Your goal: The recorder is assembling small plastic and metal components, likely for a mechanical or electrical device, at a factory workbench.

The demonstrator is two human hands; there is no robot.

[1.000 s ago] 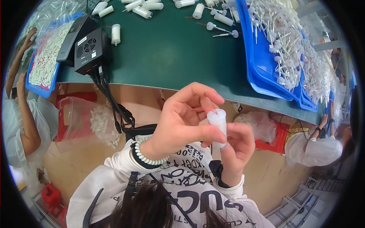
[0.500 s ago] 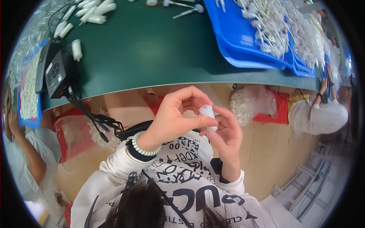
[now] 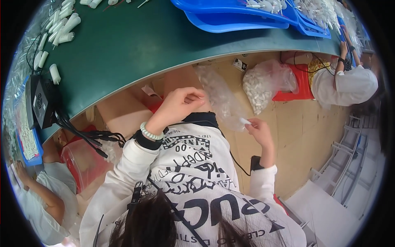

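Note:
My left hand (image 3: 185, 103) is in front of the table edge, over my lap. Its fingers are curled together, and I cannot make out whether anything is between them. Farther right and lower, my right hand (image 3: 262, 133) pinches a small white cylinder (image 3: 245, 121) between thumb and fingers. Right beside that piece hangs a clear plastic bag (image 3: 224, 101), below the level of the tabletop. A second clear bag, full of small white pieces (image 3: 261, 87), lies beyond my right hand.
The green table (image 3: 123, 45) curves ahead. White cylinders (image 3: 63, 29) lie at its far left, near a black box (image 3: 42, 101) with hanging cables (image 3: 84, 138). Blue trays (image 3: 234, 24) holding white stemmed parts stand far right. Co-workers sit at left (image 3: 51, 193) and right (image 3: 345, 84).
My hands have come apart; the right moved right and down with a small white cylinder. The view has shifted, so the table and trays sit higher and more of the clear bag shows.

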